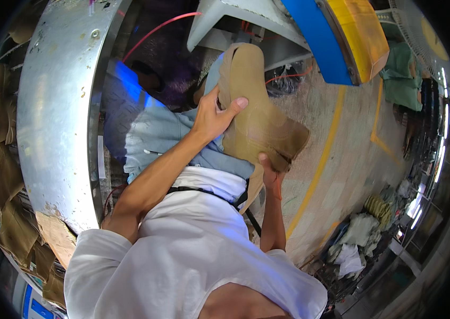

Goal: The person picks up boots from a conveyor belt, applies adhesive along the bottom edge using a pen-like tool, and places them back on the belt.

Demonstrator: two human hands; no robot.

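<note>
A tan boot upper with a suede look lies across my lap. Its rounded end points away from me and its darker, split end is toward the right. My left hand grips the left side, thumb on top and fingers tucked behind. At the near right edge, by the split, my right hand holds it with the thumb on top; its other fingers are mostly hidden. Another tan flap hangs below, next to my right wrist.
A metal bench runs along my left, beside brown cut pieces on a rack. Ahead are a pale machine base, a red hose and a blue-and-yellow machine part. Green pieces and a cloth heap lie right.
</note>
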